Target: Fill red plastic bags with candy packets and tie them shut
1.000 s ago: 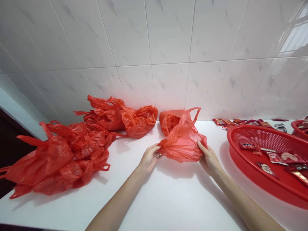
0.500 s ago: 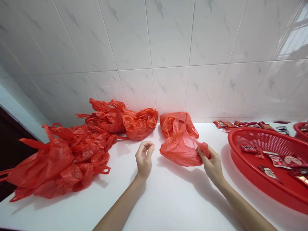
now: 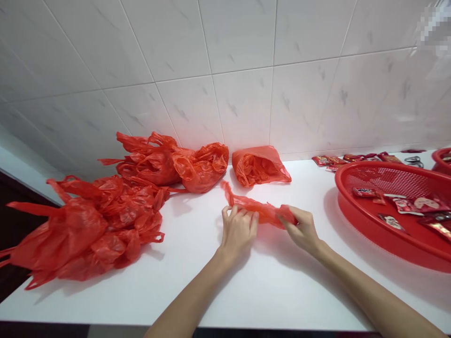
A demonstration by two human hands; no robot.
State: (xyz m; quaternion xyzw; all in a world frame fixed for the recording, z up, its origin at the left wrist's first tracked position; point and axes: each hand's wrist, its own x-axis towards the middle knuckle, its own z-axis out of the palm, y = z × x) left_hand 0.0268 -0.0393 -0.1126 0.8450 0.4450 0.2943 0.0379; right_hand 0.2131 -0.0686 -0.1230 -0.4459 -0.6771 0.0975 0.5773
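Note:
A thin red plastic bag (image 3: 259, 209) is stretched low over the white table between my two hands. My right hand (image 3: 299, 227) is closed on its bunched right end. My left hand (image 3: 239, 231) has its fingers curled at the bag's near left edge and appears to pinch it; the fingertips are partly hidden. A loose strip of the bag sticks up beyond my left fingers. Just behind, against the wall, lies another red bag (image 3: 260, 165), its mouth open on crumpled red plastic.
Several filled red bags (image 3: 81, 230) are heaped at the left, and more bags (image 3: 200, 169) stand by the tiled wall. At the right is a red mesh basket (image 3: 352, 211) with packaged snacks (image 3: 398, 203). Snack packets (image 3: 334, 160) and scissors (image 3: 414, 161) lie behind it.
My left hand has moved right, from apart to touching the bag. The bag has gone from puffed out to a narrow, lower stretch. My right hand keeps hold, and the view has tilted down.

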